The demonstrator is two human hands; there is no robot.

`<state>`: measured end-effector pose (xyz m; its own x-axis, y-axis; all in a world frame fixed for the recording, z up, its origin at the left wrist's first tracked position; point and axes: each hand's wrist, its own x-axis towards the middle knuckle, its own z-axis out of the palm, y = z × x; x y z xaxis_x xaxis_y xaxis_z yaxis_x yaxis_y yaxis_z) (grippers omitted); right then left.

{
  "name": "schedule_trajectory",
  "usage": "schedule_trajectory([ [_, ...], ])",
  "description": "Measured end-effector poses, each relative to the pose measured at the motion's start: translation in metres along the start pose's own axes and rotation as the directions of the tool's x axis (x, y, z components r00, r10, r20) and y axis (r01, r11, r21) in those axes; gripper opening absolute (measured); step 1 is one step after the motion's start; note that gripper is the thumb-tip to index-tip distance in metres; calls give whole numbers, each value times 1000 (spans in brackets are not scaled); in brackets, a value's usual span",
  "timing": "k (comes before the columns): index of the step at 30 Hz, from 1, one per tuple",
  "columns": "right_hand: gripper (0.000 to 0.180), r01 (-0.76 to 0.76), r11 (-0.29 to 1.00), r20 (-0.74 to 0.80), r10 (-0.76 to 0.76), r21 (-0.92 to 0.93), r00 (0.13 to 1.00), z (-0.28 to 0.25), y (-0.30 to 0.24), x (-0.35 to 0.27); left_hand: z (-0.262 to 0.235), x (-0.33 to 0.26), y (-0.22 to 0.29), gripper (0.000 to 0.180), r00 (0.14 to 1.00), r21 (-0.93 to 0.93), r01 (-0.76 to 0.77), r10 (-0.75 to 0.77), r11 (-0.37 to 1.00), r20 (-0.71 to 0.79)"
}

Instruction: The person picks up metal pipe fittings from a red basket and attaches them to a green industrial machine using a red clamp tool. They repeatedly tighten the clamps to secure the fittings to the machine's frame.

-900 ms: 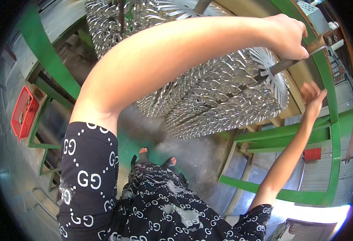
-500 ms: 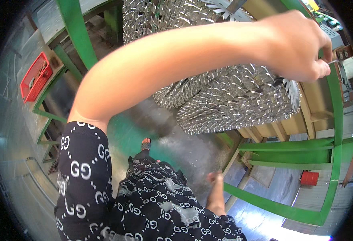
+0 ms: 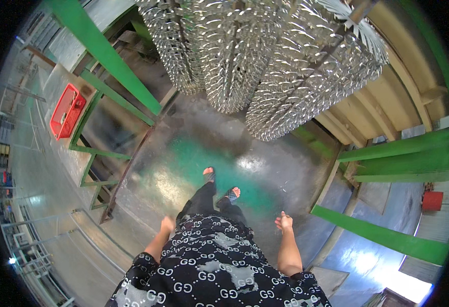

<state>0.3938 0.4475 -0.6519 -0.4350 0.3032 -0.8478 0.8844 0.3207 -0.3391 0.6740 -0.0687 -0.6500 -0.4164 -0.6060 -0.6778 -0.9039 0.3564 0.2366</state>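
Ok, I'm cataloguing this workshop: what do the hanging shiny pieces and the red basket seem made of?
Hanging shiny pieces: probably polished metal, given the bright, mirror-like glints. Red basket: likely smooth moulded plastic, judging by its even colour; coated metal isn't ruled out.

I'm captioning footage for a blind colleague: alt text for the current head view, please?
Seen from above, a person's left hand and right hand are low beside their black patterned shirt, clear of the shiny metal pieces massed in bristling rows ahead. Green frames flank the floor, with a red basket at left.
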Motion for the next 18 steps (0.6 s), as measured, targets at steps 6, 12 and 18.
schedule_trajectory([
  [6, 45, 161, 987, -26, -161, 6, 987, 31, -22, -9, 23, -30, -69, 55, 974, -21, 125, -119, 992, 191],
  [12, 43, 341, 930, 120, -326, -135, 938, 149, -25, -75, -20, 76, -38, 44, 988, -425, -150, 117, 893, -102],
  [18, 50, 465, 884, 244, -441, -47, 864, 261, 47, -115, -146, 73, -7, 37, 872, -520, -487, 420, 701, -251],
])
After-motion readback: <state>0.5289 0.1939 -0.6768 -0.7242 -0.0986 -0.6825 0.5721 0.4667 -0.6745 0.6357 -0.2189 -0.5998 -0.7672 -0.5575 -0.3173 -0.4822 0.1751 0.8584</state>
